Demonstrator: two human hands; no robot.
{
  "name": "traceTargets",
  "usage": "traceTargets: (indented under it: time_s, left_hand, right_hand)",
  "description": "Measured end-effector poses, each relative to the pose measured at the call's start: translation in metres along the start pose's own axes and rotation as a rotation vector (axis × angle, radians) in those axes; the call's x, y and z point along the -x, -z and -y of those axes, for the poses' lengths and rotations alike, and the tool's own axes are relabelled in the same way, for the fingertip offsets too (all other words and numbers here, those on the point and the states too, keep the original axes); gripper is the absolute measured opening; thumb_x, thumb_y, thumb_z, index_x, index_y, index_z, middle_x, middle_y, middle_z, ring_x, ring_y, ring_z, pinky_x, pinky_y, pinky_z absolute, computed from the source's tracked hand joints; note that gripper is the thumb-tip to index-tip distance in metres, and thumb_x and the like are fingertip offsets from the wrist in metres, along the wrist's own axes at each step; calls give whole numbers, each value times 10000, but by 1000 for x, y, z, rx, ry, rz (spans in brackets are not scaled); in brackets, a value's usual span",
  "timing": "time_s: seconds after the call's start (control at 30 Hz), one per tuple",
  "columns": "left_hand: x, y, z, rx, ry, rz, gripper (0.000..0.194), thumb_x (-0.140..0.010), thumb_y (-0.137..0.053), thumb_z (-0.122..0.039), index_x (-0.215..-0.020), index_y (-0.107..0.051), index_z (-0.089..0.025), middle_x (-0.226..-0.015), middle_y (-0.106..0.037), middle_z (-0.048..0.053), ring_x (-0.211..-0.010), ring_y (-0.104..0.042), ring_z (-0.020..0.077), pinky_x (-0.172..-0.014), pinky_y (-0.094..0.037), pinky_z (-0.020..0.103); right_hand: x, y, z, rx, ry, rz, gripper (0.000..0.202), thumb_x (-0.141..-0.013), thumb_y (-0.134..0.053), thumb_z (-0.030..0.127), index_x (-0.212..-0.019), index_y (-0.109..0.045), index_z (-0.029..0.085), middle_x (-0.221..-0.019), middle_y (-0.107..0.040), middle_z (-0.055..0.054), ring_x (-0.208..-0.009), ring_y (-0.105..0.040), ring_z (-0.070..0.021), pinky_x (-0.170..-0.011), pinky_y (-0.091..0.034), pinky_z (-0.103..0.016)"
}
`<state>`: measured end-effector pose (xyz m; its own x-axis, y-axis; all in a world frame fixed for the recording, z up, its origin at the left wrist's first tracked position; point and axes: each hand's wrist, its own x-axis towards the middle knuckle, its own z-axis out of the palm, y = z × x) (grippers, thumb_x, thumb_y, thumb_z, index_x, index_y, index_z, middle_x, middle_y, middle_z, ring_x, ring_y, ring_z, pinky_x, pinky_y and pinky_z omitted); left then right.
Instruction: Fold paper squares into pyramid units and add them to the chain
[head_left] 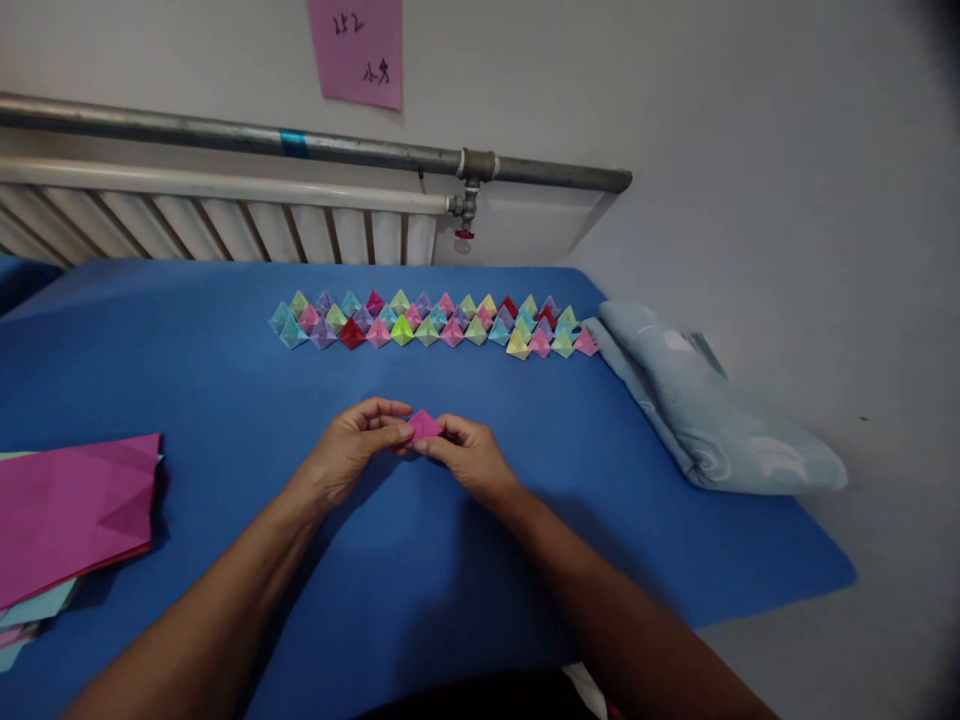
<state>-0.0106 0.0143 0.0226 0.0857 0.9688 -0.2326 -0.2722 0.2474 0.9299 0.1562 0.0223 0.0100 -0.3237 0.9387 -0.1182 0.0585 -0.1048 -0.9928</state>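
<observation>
Between my two hands is a small folded piece of magenta origami paper (424, 427), diamond-shaped from above with a crease down its middle. My left hand (355, 440) pinches its left corner between thumb and fingers. The right corner is pinched by my right hand (471, 452), thumb in front. Both hands are just above the blue cloth (315, 590). Beyond them, several folded paper pieces (403, 330) in pink, green, blue, purple, yellow and red stand in close rows.
At the left lies a stack of coloured paper sheets (75, 505), magenta on top. A folded light-blue blanket (720, 420) rests at the right against the wall. Behind the blue surface are a white radiator (225, 190), a metal pipe (375, 150) with a valve, and a pink note (360, 60).
</observation>
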Motion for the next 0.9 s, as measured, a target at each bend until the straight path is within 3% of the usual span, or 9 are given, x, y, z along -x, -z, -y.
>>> traceTargets:
  time_s: [0.23,0.5,0.7,0.77,0.9]
  left_hand:
    - [1,-3,1,30,-28,-31,335,-524,-892,-272,-759,-690,-143,-591,-710,19,-535,-635,118,-577,-496,236]
    - [0,-1,3,45,65,12,391,-535,-886,-261,-848,-692,-128,-659,-731,48,-582,-672,151,-602,-531,271]
    - [0,-3,3,4,-14,-13,307,-569,-852,-258,-801,-682,-149,-612,-700,16,-567,-642,134,-617,-510,270]
    - [1,-2,2,-54,-19,22,286,-605,-830,-270,-832,-696,-158,-664,-707,18,-614,-643,135,-657,-511,282]
    - [2,2,0,-260,-98,77,256,-663,-774,-275,-902,-720,-202,-787,-713,18,-721,-638,148,-712,-490,291]
  right_hand:
    - [0,-3,4,-78,-19,12,160,-686,-623,351,-659,-573,201,-581,-534,56,-558,-454,-91,-560,-350,-228]
    - [-1,0,1,-47,-4,-50,145,-682,-593,326,-630,-539,202,-558,-488,63,-544,-425,-85,-527,-332,-209]
    - [-3,-6,-1,-41,11,-67,170,-702,-574,376,-667,-533,215,-571,-505,52,-552,-465,-104,-551,-367,-229]
    - [-3,-6,-4,61,60,-89,174,-735,-556,381,-677,-533,219,-582,-503,44,-557,-457,-110,-556,-360,-238]
    - [-1,-1,-10,502,285,-109,176,-762,-557,278,-615,-479,221,-575,-454,40,-582,-412,-119,-579,-323,-252]
